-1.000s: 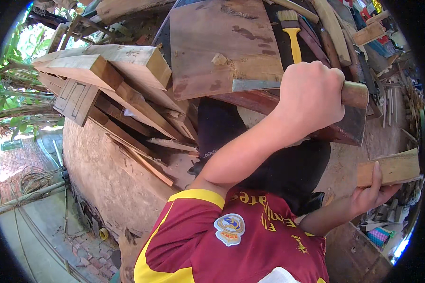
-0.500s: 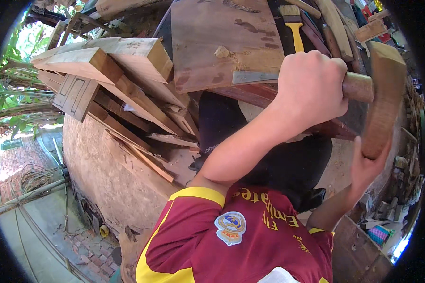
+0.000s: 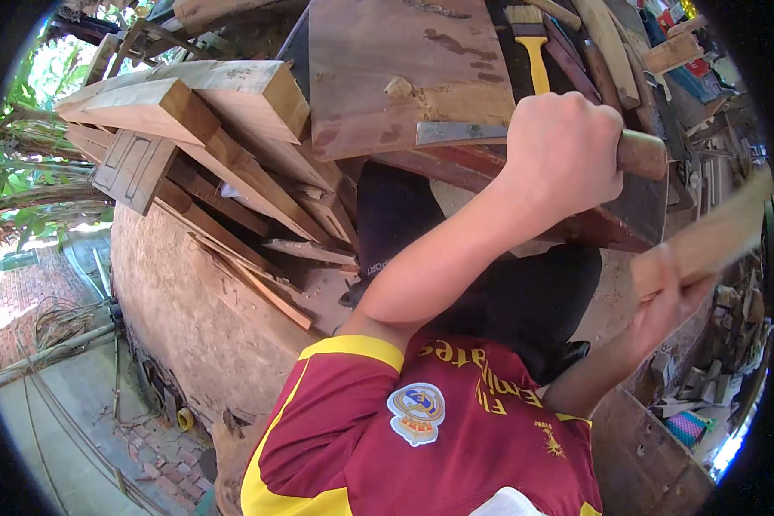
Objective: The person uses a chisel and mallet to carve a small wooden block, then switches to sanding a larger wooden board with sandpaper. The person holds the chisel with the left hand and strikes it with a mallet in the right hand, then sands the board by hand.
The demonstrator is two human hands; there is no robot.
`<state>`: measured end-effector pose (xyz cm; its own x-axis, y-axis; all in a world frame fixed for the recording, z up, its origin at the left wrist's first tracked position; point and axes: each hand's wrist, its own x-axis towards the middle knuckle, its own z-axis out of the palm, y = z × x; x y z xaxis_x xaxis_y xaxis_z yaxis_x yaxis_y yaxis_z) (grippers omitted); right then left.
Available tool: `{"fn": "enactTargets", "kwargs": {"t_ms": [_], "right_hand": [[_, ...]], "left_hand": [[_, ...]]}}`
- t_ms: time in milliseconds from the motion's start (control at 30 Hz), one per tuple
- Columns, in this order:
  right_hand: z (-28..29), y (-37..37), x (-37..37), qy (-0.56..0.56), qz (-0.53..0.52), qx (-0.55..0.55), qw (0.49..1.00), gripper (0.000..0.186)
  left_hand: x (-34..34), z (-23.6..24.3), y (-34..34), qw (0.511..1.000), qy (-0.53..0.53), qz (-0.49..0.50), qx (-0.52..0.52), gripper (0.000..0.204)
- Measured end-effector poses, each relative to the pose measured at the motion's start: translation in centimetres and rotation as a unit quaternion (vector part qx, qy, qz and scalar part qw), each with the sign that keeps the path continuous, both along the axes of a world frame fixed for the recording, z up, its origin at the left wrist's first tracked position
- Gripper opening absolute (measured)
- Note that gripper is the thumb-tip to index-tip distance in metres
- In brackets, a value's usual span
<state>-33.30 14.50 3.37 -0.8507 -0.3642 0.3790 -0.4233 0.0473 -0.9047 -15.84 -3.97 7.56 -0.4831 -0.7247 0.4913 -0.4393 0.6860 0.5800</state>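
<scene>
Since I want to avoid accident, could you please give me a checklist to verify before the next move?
1. Left hand closed around the chisel: ok.
2. Right hand holding the wooden block: ok, though blurred.
3. Wooden block apart from the chisel handle: ok.
4. Blade touching the board: cannot tell.
5. Board free of loose bits: not ok, a wood chip lies there.

Upper right of centre: paintbrush (image 3: 535, 58), yellow handle, bristles at top of frame. To its right, a brown wooden handle (image 3: 601, 77), then a pale wooden bar (image 3: 611, 52). Left of centre: thick beams (image 3: 245, 172), with a grooved panel (image 3: 134, 170) at their left. Thin wood strips (image 3: 254, 279) below. Upper left: green leaves (image 3: 47, 82). Lower left: reddish bricks (image 3: 172, 464); yellow ring (image 3: 185, 419) just above.
</scene>
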Motion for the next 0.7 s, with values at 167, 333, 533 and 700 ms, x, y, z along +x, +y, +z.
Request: {"fn": "enactTargets", "kwargs": {"t_ms": [167,333,533,700], "right_hand": [[-0.4,-0.5,2.9,0.261,0.005,0.209,0.942,0.081],[-0.2,0.8,-0.9,0.163,0.004,0.129,0.978,0.084],[-2.3,-0.2,1.7,0.271,0.119,0.205,0.933,0.082],[-1.3,-0.9,1.2,-0.033,0.005,0.017,0.999,0.086]], "left_hand": [[0.4,0.2,-0.3,1.0,0.002,0.017,-0.006,0.017],[0.3,0.6,-0.3,1.0,-0.009,-0.002,0.008,0.016],[0.2,0.1,-0.2,1.0,-0.01,0.004,0.006,0.016],[0.4,-0.5,-0.2,1.0,-0.016,-0.002,-0.003,0.017]]}}
